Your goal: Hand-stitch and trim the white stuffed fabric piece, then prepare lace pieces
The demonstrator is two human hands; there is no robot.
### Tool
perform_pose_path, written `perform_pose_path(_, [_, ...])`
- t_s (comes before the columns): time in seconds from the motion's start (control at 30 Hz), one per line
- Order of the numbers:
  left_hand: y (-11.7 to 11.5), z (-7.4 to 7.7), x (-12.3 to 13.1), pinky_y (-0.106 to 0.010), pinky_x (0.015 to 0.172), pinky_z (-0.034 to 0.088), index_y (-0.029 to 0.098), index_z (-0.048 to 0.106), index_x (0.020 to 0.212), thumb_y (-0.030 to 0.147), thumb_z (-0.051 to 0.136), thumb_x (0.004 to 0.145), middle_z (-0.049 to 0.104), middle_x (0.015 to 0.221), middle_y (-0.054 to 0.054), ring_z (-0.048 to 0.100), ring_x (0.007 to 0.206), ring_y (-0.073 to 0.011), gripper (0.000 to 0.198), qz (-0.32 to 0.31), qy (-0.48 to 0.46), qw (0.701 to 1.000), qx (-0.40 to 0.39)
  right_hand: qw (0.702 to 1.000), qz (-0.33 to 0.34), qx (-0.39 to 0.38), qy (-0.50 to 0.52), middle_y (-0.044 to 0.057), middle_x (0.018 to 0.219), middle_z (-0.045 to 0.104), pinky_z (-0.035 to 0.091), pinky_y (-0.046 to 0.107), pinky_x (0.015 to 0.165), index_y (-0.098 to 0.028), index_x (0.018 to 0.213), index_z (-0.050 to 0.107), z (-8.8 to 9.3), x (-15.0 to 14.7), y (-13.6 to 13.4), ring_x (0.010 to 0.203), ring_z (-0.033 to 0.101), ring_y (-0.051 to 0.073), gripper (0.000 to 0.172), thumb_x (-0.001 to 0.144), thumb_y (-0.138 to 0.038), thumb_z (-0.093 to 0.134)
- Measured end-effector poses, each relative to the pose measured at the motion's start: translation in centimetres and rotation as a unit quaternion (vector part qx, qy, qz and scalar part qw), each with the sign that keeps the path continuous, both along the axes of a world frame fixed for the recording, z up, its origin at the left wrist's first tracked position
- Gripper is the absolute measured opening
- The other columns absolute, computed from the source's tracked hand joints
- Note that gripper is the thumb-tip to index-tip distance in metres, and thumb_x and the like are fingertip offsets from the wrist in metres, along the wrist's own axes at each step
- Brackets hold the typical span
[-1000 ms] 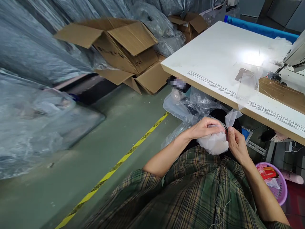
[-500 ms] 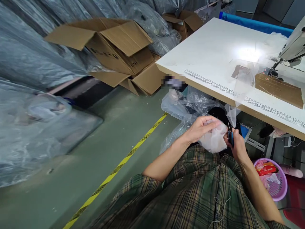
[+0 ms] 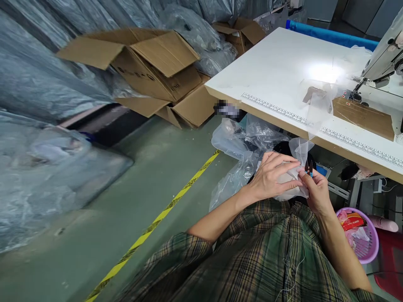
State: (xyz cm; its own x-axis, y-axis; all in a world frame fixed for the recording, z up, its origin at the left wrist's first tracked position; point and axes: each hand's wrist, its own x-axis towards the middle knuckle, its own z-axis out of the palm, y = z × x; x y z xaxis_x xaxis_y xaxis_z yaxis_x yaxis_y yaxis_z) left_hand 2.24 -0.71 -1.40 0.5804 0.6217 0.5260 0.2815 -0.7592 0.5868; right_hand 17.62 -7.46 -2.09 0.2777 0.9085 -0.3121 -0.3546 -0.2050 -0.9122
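Note:
My left hand (image 3: 273, 176) is closed over a bunch of sheer white fabric (image 3: 294, 178) held in my lap, below the table edge. My right hand (image 3: 316, 191) pinches small blue-handled thread snips (image 3: 309, 167), their tips pointing up beside the fabric. A strip of the same sheer fabric (image 3: 316, 113) runs up from my hands over the edge of the white sewing table (image 3: 277, 71) toward the sewing machine (image 3: 379, 63).
Clear plastic bags (image 3: 242, 142) hang under the table by my knees. Open cardboard boxes (image 3: 151, 67) lie on the green floor to the left, past a yellow floor line (image 3: 163, 214). A purple basket (image 3: 362, 237) stands at the right. A brown card piece (image 3: 362, 117) lies on the table.
My left hand has shifted its fingers further over the fabric bunch. My right hand has turned so the snips now show and point upward. The view has drifted slightly.

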Motion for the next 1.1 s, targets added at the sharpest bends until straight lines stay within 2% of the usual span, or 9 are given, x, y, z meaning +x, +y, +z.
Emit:
perform_pose_path(0.07, [0.0,-0.3,0.6,-0.042,0.098,0.043,0.02,0.072,0.114,0.054,0.071,0.085,0.074,0.109,-0.011,0.066,0.101,-0.0235,0.045,-0.014,0.002,1.0,-0.024,1.0,-0.003,0.013,-0.017,-0.002,0.065,0.059,0.038,0.023,0.052,-0.018,0.081,0.07,0.0,0.0,-0.1,0.054,0.045,0.01,0.043,0.062,-0.056,0.081])
perform_pose_path(0.2, [-0.1,-0.2,1.2,-0.039,0.096,0.049,0.016,0.075,0.108,0.044,0.069,0.089,0.077,0.103,-0.011,0.07,0.097,-0.022,0.034,-0.05,-0.05,0.99,-0.126,0.994,0.017,0.052,-0.092,0.0,0.07,0.063,0.043,0.025,0.059,-0.018,0.078,0.071,-0.1,0.4,-0.3,0.062,0.052,0.013,0.039,0.071,-0.056,0.075])
perform_pose_path(0.27, [0.1,0.3,1.1,-0.034,0.09,0.054,0.015,0.077,0.104,0.041,0.067,0.091,0.078,0.102,-0.011,0.072,0.095,-0.0208,0.03,-0.071,-0.074,0.969,-0.223,0.99,0.039,0.059,-0.123,0.002,0.071,0.065,0.044,0.026,0.059,-0.018,0.078,0.071,0.1,0.6,-0.3,0.063,0.053,0.014,0.041,0.073,-0.058,0.072])
perform_pose_path(0.37, [0.8,1.3,0.5,-0.031,0.086,0.058,0.015,0.079,0.1,0.041,0.067,0.09,0.078,0.106,-0.01,0.073,0.098,-0.0213,0.03,-0.111,-0.064,0.923,-0.363,0.983,0.06,0.059,-0.163,0.002,0.07,0.065,0.044,0.026,0.057,-0.018,0.076,0.069,0.6,0.8,-0.3,0.061,0.051,0.014,0.042,0.072,-0.06,0.071])
perform_pose_path(0.47, [1.7,2.0,0.0,-0.031,0.091,0.057,0.016,0.08,0.1,0.039,0.072,0.086,0.078,0.106,-0.009,0.073,0.101,-0.0225,0.028,-0.138,-0.041,0.893,-0.426,0.977,0.061,0.055,-0.198,0.0,0.065,0.06,0.041,0.024,0.052,-0.019,0.075,0.067,1.2,1.0,-0.3,0.056,0.046,0.012,0.04,0.07,-0.058,0.074])
perform_pose_path(0.57, [2.4,2.1,-0.1,-0.03,0.089,0.057,0.015,0.08,0.097,0.034,0.074,0.083,0.079,0.102,-0.008,0.073,0.098,-0.0209,0.024,-0.147,-0.029,0.886,-0.439,0.972,0.063,0.05,-0.223,-0.001,0.064,0.059,0.04,0.024,0.05,-0.019,0.079,0.065,1.4,1.2,-0.2,0.055,0.046,0.012,0.041,0.069,-0.058,0.075])
perform_pose_path(0.77, [2.6,2.1,0.3,-0.023,0.07,0.053,0.012,0.075,0.083,0.031,0.071,0.082,0.076,0.08,-0.005,0.067,0.075,-0.0142,0.02,-0.121,-0.014,0.892,-0.435,0.957,0.082,0.055,-0.274,-0.001,0.064,0.06,0.039,0.024,0.05,-0.02,0.08,0.061,1.2,1.9,-0.8,0.054,0.048,0.012,0.044,0.077,-0.064,0.068])
perform_pose_path(0.97, [2.3,2.8,0.3,-0.023,0.07,0.051,0.012,0.07,0.076,0.027,0.068,0.082,0.071,0.075,-0.003,0.063,0.071,-0.0122,0.016,-0.13,-0.019,0.892,-0.433,0.905,0.14,0.073,-0.395,0.001,0.063,0.058,0.035,0.027,0.052,-0.021,0.073,0.06,1.8,2.4,-1.6,0.055,0.048,0.014,0.063,0.097,-0.07,0.029])
perform_pose_path(1.1, [2.3,3.0,0.4,-0.022,0.07,0.05,0.013,0.07,0.076,0.026,0.066,0.082,0.072,0.077,-0.003,0.064,0.074,-0.0125,0.015,-0.135,-0.019,0.896,-0.423,0.882,0.154,0.083,-0.437,0.002,0.063,0.06,0.037,0.028,0.055,-0.021,0.073,0.059,2.1,2.2,-1.6,0.056,0.052,0.016,0.063,0.099,-0.068,0.026])
